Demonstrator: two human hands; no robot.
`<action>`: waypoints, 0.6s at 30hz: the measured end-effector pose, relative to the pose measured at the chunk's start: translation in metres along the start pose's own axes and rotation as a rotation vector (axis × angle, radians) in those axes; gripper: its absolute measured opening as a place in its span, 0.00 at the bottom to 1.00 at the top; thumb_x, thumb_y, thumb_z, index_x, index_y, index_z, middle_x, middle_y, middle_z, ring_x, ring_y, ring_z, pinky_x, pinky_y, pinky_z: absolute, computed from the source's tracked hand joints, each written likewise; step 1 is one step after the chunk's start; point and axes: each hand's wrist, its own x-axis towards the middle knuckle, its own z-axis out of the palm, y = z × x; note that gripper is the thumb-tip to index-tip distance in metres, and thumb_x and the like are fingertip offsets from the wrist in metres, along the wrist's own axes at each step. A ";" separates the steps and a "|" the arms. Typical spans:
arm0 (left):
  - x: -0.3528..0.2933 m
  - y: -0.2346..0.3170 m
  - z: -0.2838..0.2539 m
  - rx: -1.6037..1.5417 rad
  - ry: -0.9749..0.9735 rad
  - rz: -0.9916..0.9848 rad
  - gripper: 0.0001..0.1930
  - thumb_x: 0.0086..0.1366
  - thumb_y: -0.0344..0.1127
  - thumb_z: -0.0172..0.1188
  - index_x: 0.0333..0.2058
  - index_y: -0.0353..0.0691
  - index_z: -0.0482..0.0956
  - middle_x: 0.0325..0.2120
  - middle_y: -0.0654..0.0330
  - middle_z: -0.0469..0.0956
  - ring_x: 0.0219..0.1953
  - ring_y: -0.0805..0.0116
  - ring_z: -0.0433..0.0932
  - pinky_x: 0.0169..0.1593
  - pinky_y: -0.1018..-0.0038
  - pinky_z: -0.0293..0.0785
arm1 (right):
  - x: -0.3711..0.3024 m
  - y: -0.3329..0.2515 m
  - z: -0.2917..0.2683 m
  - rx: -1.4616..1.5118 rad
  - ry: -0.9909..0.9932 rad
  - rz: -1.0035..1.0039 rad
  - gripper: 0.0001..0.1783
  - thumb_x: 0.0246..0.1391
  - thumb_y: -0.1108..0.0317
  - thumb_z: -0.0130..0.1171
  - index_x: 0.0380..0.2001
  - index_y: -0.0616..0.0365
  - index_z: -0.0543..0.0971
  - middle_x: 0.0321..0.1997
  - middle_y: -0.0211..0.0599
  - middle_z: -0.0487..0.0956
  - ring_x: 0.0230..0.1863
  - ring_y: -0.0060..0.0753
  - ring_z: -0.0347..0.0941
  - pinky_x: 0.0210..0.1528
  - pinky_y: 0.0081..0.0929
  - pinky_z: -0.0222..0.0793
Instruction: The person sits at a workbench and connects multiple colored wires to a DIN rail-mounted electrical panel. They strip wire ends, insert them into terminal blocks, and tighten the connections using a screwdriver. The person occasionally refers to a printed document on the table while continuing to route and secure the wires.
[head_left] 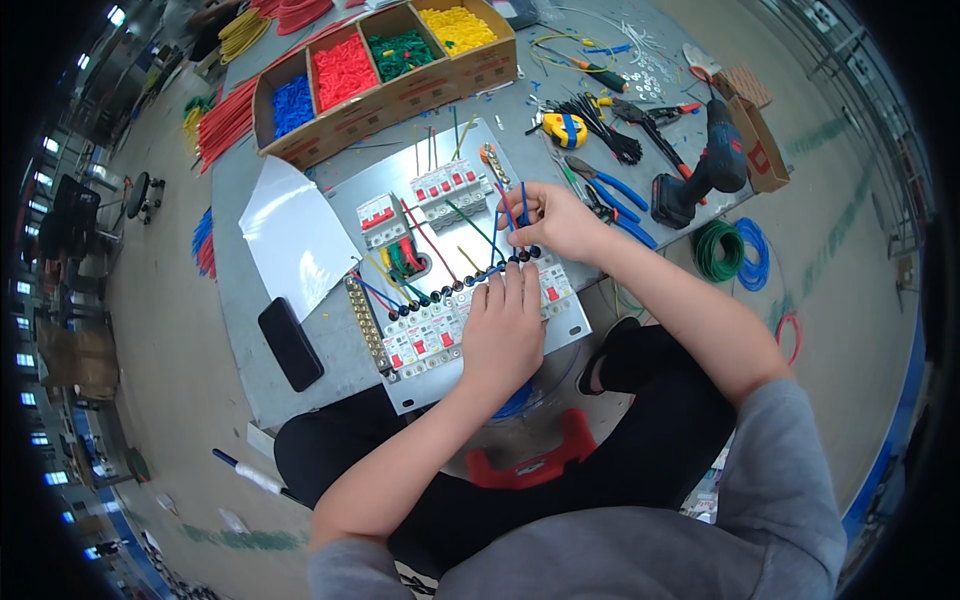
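A metal mounting plate [345, 195] lies on the workbench, bearing a front row of white circuit breakers [432, 338] with red switches. Short red, blue, green and yellow wires rise from their terminals. My left hand [503, 325] lies over the right part of this row, fingers stretched out and touching the breakers' terminal side. Over the plate's right end, my right hand [560, 222] is closed in a pinch on a blue wire [523, 203], beside a red wire [506, 205]. Further back are a larger breaker block [448, 190] and a smaller breaker [380, 218].
A divided cardboard box [395, 92] of coloured caps stands at the back. Left of the plate lie a white sheet [290, 235] and a black phone [290, 344]. Pliers [612, 190], a tape measure [565, 130], a cordless drill [705, 165] and wire coils [718, 250] lie to the right.
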 end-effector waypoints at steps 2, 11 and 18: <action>-0.001 -0.001 0.002 -0.001 0.010 -0.002 0.42 0.60 0.42 0.76 0.69 0.28 0.71 0.62 0.43 0.78 0.64 0.44 0.78 0.67 0.54 0.72 | 0.000 -0.002 0.006 -0.119 0.043 -0.102 0.27 0.54 0.81 0.78 0.57 0.65 0.82 0.54 0.38 0.90 0.51 0.27 0.83 0.59 0.31 0.81; -0.004 -0.005 0.005 0.041 0.043 0.036 0.43 0.61 0.42 0.78 0.70 0.28 0.72 0.61 0.42 0.78 0.61 0.47 0.79 0.66 0.57 0.73 | 0.008 0.011 -0.012 0.053 -0.023 -0.128 0.26 0.61 0.79 0.76 0.61 0.61 0.80 0.49 0.34 0.87 0.54 0.26 0.84 0.60 0.31 0.82; -0.006 -0.009 0.005 0.023 0.063 0.041 0.43 0.61 0.42 0.77 0.70 0.27 0.71 0.62 0.40 0.78 0.60 0.47 0.79 0.65 0.57 0.73 | 0.012 0.024 -0.011 0.101 -0.096 -0.069 0.27 0.63 0.80 0.76 0.62 0.57 0.79 0.49 0.30 0.87 0.51 0.23 0.84 0.59 0.29 0.82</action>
